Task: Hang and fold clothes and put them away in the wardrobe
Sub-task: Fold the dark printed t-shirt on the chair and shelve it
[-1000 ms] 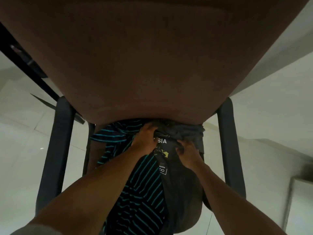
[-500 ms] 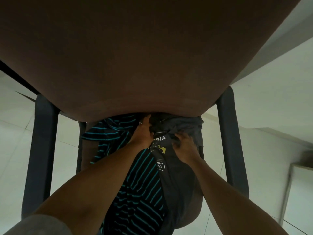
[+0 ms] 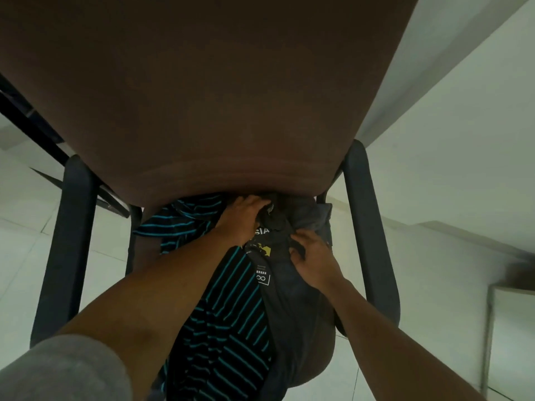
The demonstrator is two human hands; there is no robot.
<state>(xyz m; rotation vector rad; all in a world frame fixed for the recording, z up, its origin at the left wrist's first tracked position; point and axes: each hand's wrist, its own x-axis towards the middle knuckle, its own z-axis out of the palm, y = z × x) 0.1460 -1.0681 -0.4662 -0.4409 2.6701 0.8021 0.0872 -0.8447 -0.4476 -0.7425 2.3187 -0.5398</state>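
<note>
A dark grey T-shirt (image 3: 292, 287) with white lettering and a yellow print lies on the seat of a brown chair, beside a black shirt with teal stripes (image 3: 231, 328). My left hand (image 3: 243, 219) grips the grey shirt's upper edge close under the chair's backrest. My right hand (image 3: 314, 256) pinches a bunch of the same grey fabric a little lower and to the right. The top of both garments is hidden behind the backrest.
The brown padded backrest (image 3: 202, 96) fills the upper half of the view. Black armrests stand at left (image 3: 68, 241) and right (image 3: 367, 233). White tiled floor (image 3: 20, 250) lies on both sides, and a pale wall (image 3: 448, 169) rises at the right.
Both hands have bunched the grey shirt tighter; the left hand has crept higher toward the backrest, and the printed lettering is more crumpled.
</note>
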